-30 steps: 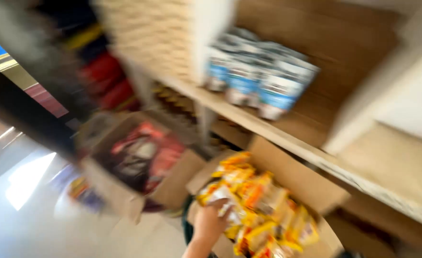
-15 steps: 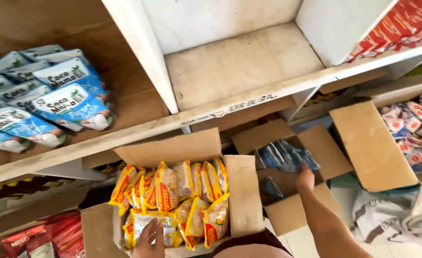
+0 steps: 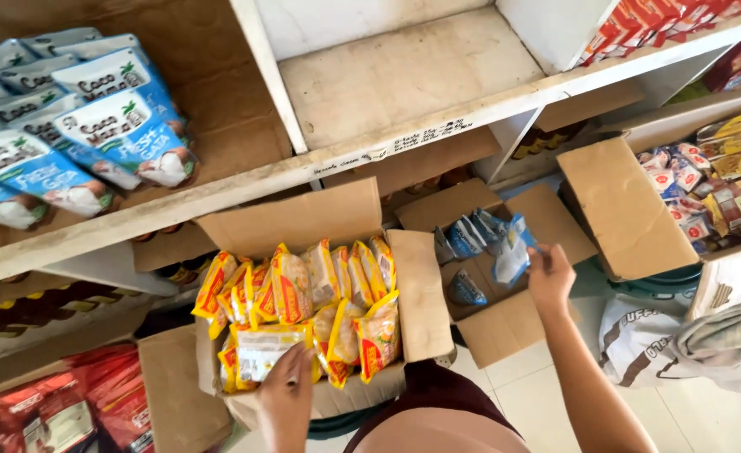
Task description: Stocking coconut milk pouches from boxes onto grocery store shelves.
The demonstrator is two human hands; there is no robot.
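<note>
Cardboard boxes of packets below a wooden shelf [image 3: 437, 126].
Left hand [image 3: 286, 394] pinched a yellow packet [image 3: 263, 351] at the front of the near carton [image 3: 416, 294]; right hand [image 3: 551, 277] pinched a blue sachet [image 3: 511, 252], lifted above the smaller box [image 3: 504, 327].

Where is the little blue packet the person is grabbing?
In the head view, the blue packet is in the right hand, right of centre, above the open cardboard box.

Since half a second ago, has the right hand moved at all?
Yes. The right hand has lifted a blue packet up out of the open cardboard box, where before it reached lower inside.
</note>
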